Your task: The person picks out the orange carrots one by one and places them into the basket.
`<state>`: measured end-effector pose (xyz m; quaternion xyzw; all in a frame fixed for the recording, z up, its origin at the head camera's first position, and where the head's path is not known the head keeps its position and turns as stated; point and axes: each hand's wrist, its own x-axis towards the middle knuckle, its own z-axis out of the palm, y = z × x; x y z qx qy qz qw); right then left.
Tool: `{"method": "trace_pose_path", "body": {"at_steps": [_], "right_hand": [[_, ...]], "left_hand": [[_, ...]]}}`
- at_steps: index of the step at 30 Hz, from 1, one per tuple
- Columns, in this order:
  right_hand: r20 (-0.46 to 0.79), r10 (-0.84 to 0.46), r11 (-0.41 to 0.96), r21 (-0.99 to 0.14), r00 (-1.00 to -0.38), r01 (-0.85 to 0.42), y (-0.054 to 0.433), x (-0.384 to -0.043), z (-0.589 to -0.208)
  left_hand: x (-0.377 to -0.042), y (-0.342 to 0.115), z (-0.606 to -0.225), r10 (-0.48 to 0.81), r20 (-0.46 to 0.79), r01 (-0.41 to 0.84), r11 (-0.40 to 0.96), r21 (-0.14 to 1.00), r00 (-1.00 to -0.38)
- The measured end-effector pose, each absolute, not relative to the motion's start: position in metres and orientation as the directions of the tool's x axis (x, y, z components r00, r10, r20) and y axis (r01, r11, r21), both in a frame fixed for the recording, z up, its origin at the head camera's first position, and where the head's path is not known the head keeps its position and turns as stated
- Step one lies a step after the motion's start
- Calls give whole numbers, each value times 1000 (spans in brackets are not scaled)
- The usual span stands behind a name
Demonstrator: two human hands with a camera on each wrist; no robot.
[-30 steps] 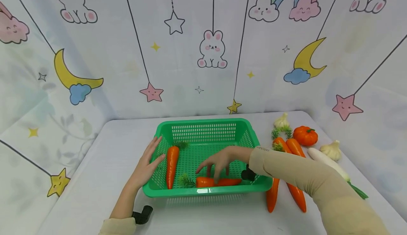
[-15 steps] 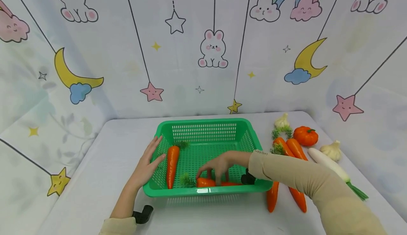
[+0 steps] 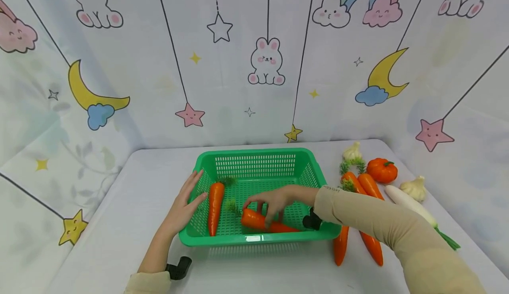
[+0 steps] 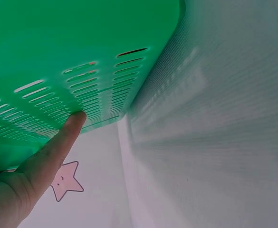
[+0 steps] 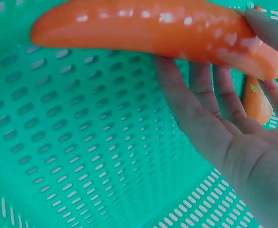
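My right hand (image 3: 276, 200) reaches into a green plastic basket (image 3: 222, 241) and grips an orange carrot (image 3: 253, 219) with a leafy green top. In the right wrist view, fingers and thumb close on the carrot (image 5: 129, 29) near its thick end, over the slotted floor. Its thick end is tilted up, while its tip stays low by the near wall. My left hand (image 3: 180, 210) lies with fingers extended along the basket's left wall; a finger (image 4: 65, 135) touches the slotted side in the left wrist view. Another carrot (image 3: 216, 206) lies lengthwise inside at the left.
On the table (image 3: 159, 174) to the right lie several more carrots (image 3: 370, 185), partly under my right sleeve (image 3: 366, 212). Around them are a small pumpkin (image 3: 382, 170), garlic bulbs (image 3: 414, 189) and a white radish (image 3: 411, 205). A patterned cloth (image 3: 230, 86) hangs behind.
My right hand has come down onto the carrot, taken hold of it and raised its thick end off the basket floor. The left hand stays in place.
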<state>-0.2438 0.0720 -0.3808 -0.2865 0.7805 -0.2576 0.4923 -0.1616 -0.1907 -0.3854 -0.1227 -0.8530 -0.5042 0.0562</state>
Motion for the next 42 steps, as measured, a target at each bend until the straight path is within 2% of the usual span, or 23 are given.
{"method": "trace_pose_path", "body": {"at_steps": [7, 19, 27, 35, 42], "right_hand": [[-577, -703, 664, -742, -415, -92, 70, -246, -384], [-543, -598, 584, -799, -589, 143, 52, -257, -385], [-539, -551, 491, -827, -637, 275, 32, -265, -393], [-530, -522, 402, -844, -668, 356, 13, -261, -404], [-523, -436, 354, -848, -733, 394, 1, -257, -418]], "left_hand": [[-175, -200, -407, 157, 216, 266, 497, 826, -964], [-177, -204, -412, 152, 225, 271, 487, 830, -962], [-178, -204, -411, 158, 234, 282, 477, 833, -959], [-178, -204, -412, 153, 230, 276, 469, 839, -961], [-177, -202, -412, 148, 215, 260, 470, 843, -965]]}}
